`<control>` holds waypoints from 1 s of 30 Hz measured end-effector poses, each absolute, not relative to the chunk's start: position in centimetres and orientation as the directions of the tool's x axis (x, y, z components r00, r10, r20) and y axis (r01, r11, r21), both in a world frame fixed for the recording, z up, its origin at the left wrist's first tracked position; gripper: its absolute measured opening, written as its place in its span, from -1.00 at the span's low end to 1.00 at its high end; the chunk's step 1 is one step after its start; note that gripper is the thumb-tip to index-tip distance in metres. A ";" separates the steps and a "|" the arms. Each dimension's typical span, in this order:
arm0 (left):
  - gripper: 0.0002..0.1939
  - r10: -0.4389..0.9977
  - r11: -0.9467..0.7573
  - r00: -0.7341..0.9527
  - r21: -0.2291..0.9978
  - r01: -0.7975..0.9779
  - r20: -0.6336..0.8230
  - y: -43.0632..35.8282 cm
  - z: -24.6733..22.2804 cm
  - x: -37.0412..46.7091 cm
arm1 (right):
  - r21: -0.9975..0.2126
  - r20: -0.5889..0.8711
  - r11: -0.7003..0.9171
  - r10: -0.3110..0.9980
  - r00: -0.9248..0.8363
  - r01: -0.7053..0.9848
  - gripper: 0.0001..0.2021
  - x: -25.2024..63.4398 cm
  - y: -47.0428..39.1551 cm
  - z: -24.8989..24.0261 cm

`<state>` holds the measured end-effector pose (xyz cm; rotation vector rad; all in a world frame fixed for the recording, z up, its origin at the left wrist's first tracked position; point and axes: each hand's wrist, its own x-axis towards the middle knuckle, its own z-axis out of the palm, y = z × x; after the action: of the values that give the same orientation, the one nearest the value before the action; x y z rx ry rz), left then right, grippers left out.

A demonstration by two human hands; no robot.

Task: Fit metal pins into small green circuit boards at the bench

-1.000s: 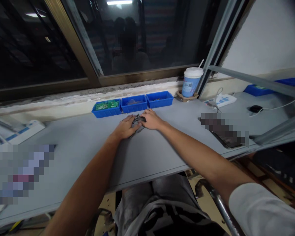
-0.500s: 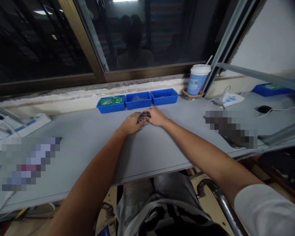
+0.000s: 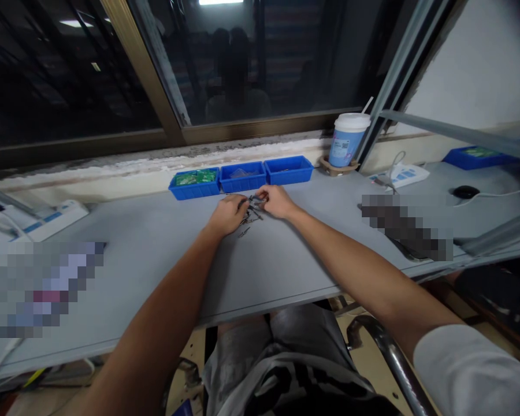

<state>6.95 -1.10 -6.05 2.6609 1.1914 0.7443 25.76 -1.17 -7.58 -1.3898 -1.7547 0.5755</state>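
A small heap of dark metal parts (image 3: 249,212) lies on the grey table (image 3: 277,260), just in front of a row of blue bins. My left hand (image 3: 227,214) rests on the left side of the heap, fingers curled over some pieces. My right hand (image 3: 276,200) is at the heap's right side, fingertips pinching at the parts. Whether either hand truly holds a piece is too small to tell. A few loose parts (image 3: 244,232) lie apart toward me.
Three blue bins stand at the table's back: the left bin (image 3: 195,184) holds green pieces, then the middle bin (image 3: 241,177) and the right bin (image 3: 288,170). A lidded cup (image 3: 347,140) with a straw stands further right, a dark mouse (image 3: 465,191) at far right.
My hands were cupped tight around the heap. They have drawn slightly apart, and the parts now lie spread out between them.
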 end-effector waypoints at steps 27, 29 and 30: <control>-0.78 0.819 -0.564 0.266 0.629 0.535 0.508 -1.8 -5.4 7.3 | -0.827 0.470 0.467 0.880 -0.070 0.313 -0.79 24.7 -2.5 -6.3; -0.67 0.853 -0.516 0.218 0.704 0.487 0.474 -1.8 -5.6 7.4 | -0.845 0.473 0.468 0.880 -0.044 0.259 -0.68 24.4 -2.6 -6.3; -0.63 0.865 -0.498 0.202 0.737 0.458 0.459 -1.7 -5.6 7.5 | -0.845 0.482 0.474 0.876 -0.029 0.249 -0.66 24.2 -2.8 -6.3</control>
<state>7.52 -1.73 -5.62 2.0411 1.2299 1.2308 24.20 -2.77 -6.31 -1.0099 -1.5585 0.6735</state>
